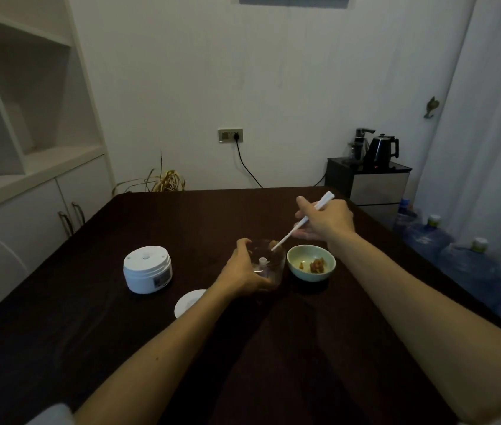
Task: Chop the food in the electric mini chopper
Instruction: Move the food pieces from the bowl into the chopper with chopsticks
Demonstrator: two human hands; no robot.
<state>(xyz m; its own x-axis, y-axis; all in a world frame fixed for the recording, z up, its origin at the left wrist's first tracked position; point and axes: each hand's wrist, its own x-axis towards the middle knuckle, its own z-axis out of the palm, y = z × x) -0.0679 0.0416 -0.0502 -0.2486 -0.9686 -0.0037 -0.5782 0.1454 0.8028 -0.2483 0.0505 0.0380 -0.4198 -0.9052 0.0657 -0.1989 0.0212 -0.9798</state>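
My left hand (244, 268) wraps one clear cup (269, 260). My right hand (327, 220) pinches white chopsticks (299, 223), tips in the cup. One green bowl (311, 262) sits beside it.

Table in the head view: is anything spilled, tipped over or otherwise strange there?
Nothing stands out. The green bowl and the glass chopper cup stand upright, the white motor unit sits apart on the dark tablecloth, and no food shows on the cloth. The room is dim, so small spills could escape notice.

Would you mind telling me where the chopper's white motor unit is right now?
In the head view, the white motor unit stands on the dark table, left of the left hand, just beyond the white saucer.
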